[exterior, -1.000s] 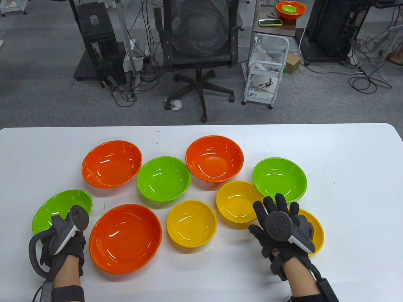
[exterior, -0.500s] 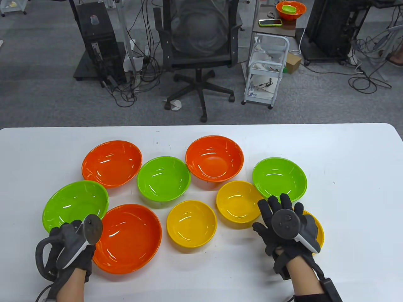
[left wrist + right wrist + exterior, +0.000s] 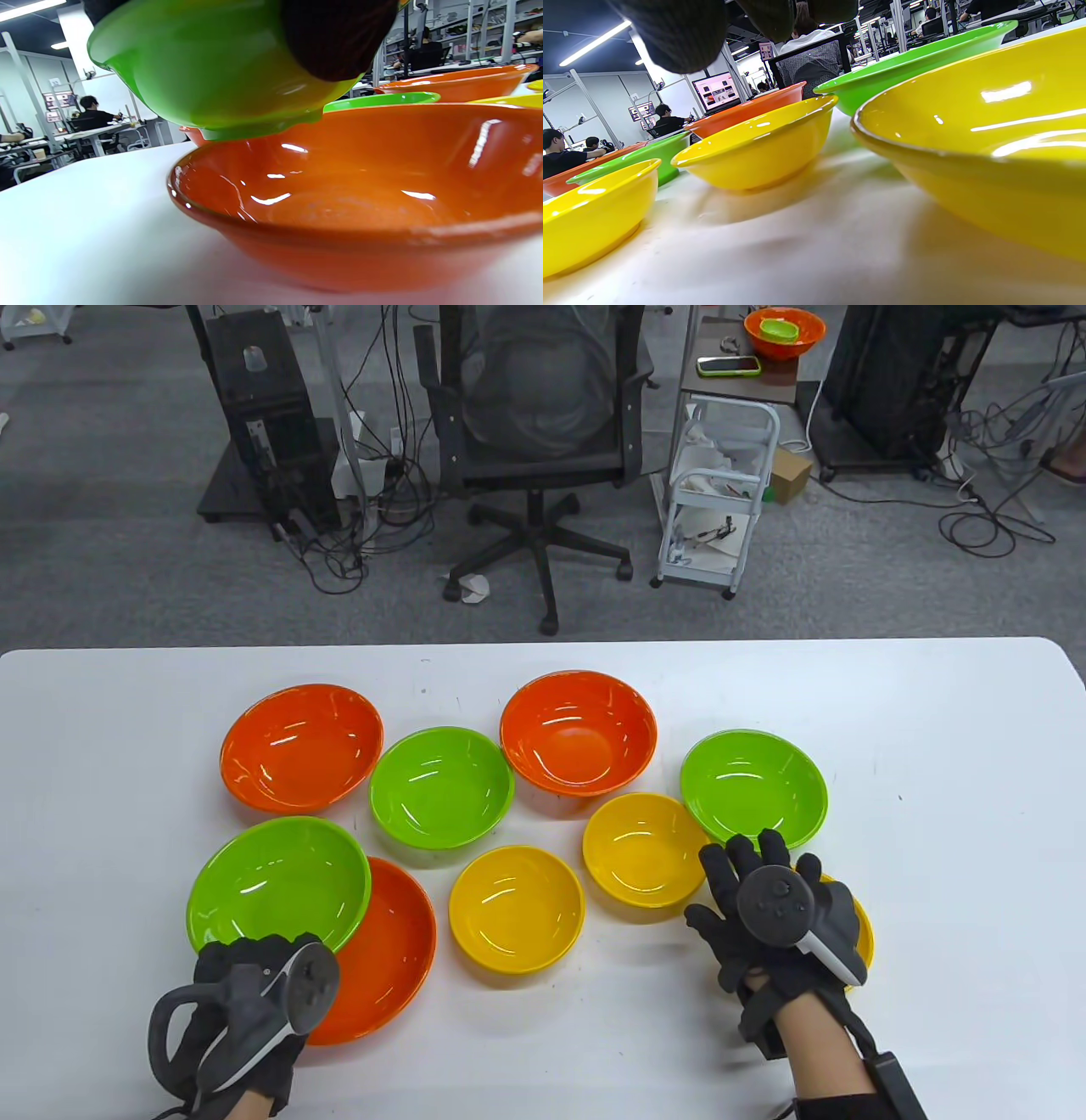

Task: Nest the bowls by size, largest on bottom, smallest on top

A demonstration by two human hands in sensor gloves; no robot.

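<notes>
My left hand [image 3: 246, 984] grips the near rim of a green bowl [image 3: 278, 884] and holds it in the air, partly over the left side of the large orange bowl [image 3: 386, 950]. In the left wrist view the green bowl [image 3: 220, 72] hangs just above the orange bowl [image 3: 360, 203]. My right hand [image 3: 764, 916] is spread open over a yellow bowl [image 3: 859, 920] at the front right; whether it touches the bowl I cannot tell. That yellow bowl [image 3: 988, 140] fills the right of the right wrist view.
On the white table [image 3: 933, 814] stand two more orange bowls [image 3: 301, 746] [image 3: 579, 731], two green bowls [image 3: 441, 786] [image 3: 753, 787] and two yellow bowls [image 3: 516, 908] [image 3: 645, 848]. An office chair [image 3: 539, 432] and a cart [image 3: 721, 492] stand beyond the far edge.
My left hand has carried the green bowl rightward, from the table's left side to above the large orange bowl. My right hand has shifted slightly right over the yellow bowl.
</notes>
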